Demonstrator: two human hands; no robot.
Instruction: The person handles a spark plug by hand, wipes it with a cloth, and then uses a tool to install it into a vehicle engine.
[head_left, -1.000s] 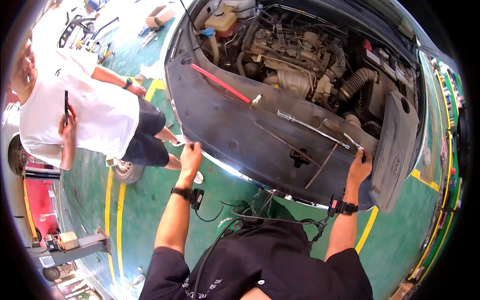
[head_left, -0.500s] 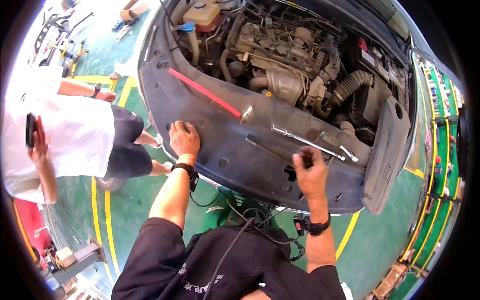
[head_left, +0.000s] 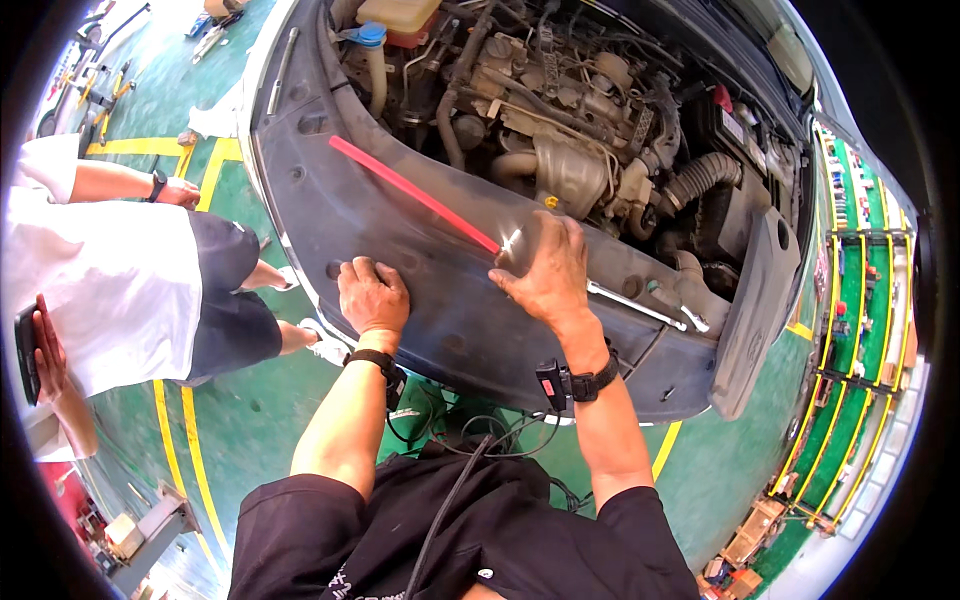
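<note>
Engine cover already off, frame right; mid-frame, the right hand is spread beside the spark plug, not gripping yet, I'd say; centre-left, the left hand rests loose.

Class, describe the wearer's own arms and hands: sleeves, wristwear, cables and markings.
The left hand and right hand are ungloved. Black short sleeves cover the upper arms. Each wrist has a black band with a small black box; the right one shows a red mark. Dark cables run in front of the torso.
</note>
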